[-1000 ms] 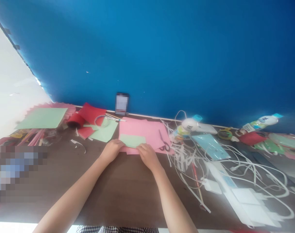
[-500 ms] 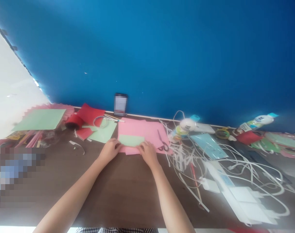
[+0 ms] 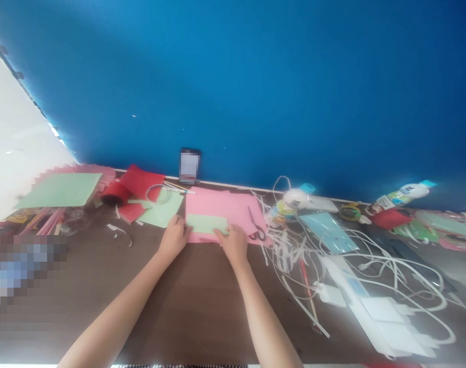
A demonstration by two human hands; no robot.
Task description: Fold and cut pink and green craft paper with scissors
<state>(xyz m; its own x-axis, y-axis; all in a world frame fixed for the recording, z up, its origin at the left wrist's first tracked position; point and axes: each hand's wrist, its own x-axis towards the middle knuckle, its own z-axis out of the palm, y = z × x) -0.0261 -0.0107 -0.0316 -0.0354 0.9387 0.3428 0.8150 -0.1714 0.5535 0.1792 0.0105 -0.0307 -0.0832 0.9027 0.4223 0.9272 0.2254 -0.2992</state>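
Note:
A small light green paper lies over pink paper sheets in front of me. At its left end, my left hand has its fingers closed on the edge. My right hand grips the right end, with the thumb along the near edge and the fingers near the corner. The fingertips are partly hidden. Scissors with dark handles rest on the pink sheets, just right of my right hand.
White paper strips, glue bottles and tangled cables around a power strip lie to the right. Red paper, a red roll and larger green sheets sit at the left. A phone leans against the blue wall.
The thumbs have shifted slightly on the green paper, and its near edge lies flatter. The right hand's fingers are now a little nearer the corner. The view has moved slightly.

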